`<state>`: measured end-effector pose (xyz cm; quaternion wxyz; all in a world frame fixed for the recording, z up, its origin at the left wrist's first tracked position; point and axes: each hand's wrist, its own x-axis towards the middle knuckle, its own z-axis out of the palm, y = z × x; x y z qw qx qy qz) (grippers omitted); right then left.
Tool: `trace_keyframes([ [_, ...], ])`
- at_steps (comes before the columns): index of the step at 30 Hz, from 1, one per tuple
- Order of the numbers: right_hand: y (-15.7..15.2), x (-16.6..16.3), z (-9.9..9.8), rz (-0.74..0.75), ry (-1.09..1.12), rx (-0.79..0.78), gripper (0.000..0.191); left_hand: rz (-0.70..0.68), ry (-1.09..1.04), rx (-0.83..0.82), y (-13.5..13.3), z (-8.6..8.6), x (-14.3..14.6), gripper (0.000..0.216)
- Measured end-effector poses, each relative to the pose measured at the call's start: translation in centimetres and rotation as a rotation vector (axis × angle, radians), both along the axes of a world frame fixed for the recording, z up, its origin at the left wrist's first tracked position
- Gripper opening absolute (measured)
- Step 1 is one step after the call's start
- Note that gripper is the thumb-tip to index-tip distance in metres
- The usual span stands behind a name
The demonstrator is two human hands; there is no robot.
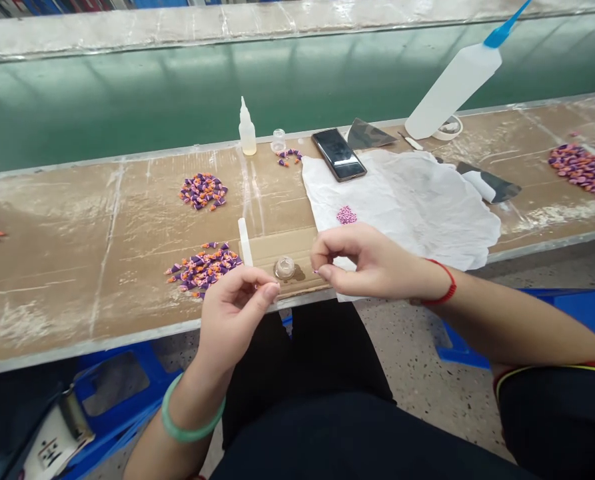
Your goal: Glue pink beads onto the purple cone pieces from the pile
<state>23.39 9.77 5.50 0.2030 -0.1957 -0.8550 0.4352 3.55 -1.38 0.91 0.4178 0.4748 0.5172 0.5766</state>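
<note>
My left hand (234, 308) hovers at the bench's front edge, its fingers pinched together on something too small to name. My right hand (364, 263) is beside it, thumb and fingers pinching a tiny purple piece. Between the two hands a small clear glass pot (284, 268) stands on a cardboard strip (272, 248). A white stick (244, 241) lies just left of the pot. A heap of purple and orange pieces (204, 267) lies left of the stick. A small pile of pink beads (346, 215) rests on white paper (417, 207) above my right hand.
A second purple-orange heap (203, 190) lies farther back, another heap (584, 170) at far right. A small glue bottle (247, 130), a tiny jar (278, 140), a phone (338, 154) and a large squeeze bottle (457, 83) stand at the back. Blue stools (117, 400) sit below the bench.
</note>
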Motion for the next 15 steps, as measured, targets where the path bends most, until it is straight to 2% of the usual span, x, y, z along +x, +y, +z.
trace_keyframes([
  [3, 1.7, -0.6, -0.5, 0.066, -0.148, 0.016, 0.012, 0.007, -0.017, -0.053, -0.5, -0.6, -0.8, 0.018],
  [7, 3.4, -2.4, -1.2, 0.163, -0.374, 0.142, 0.016, 0.014, -0.035, -0.094, -1.5, -1.1, -1.4, 0.016],
  [11, 4.1, -4.1, -1.3, 0.203, -0.560, 0.260, 0.020, 0.013, -0.033, -0.136, -2.2, -1.5, -1.9, 0.009],
  [15, 4.3, -5.3, -1.0, 0.241, -0.663, 0.313, 0.026, 0.011, -0.021, -0.173, -2.3, -1.6, -2.2, 0.010],
])
